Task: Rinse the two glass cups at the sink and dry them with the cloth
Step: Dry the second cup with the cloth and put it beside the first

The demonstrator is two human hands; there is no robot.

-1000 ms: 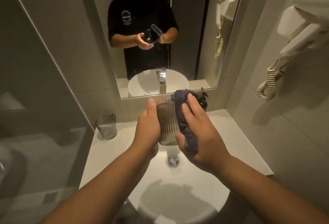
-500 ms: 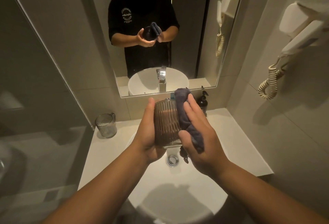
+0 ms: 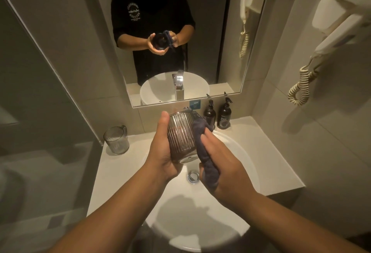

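Note:
A ribbed glass cup [image 3: 180, 135] is held above the white sink [image 3: 247, 164], its mouth tilted away from me. My left hand [image 3: 161, 152] wraps its left side and base. My right hand [image 3: 220, 164] grips a dark grey cloth [image 3: 202, 148] and presses it against the cup's right side. A second glass cup [image 3: 116, 140], clear with a handle, stands upright on the counter at the back left.
The drain [image 3: 193, 176] lies under my hands; the tap is hidden behind the cup. Two dark pump bottles [image 3: 224, 116] stand at the back of the counter. A mirror [image 3: 180, 31] hangs above. A wall hair dryer [image 3: 339, 23] with coiled cord is on the right.
Both hands have lowered a little toward the basin. The cloth has slid down the cup's right side, and the cup's base has tipped toward me. The second cup has not moved.

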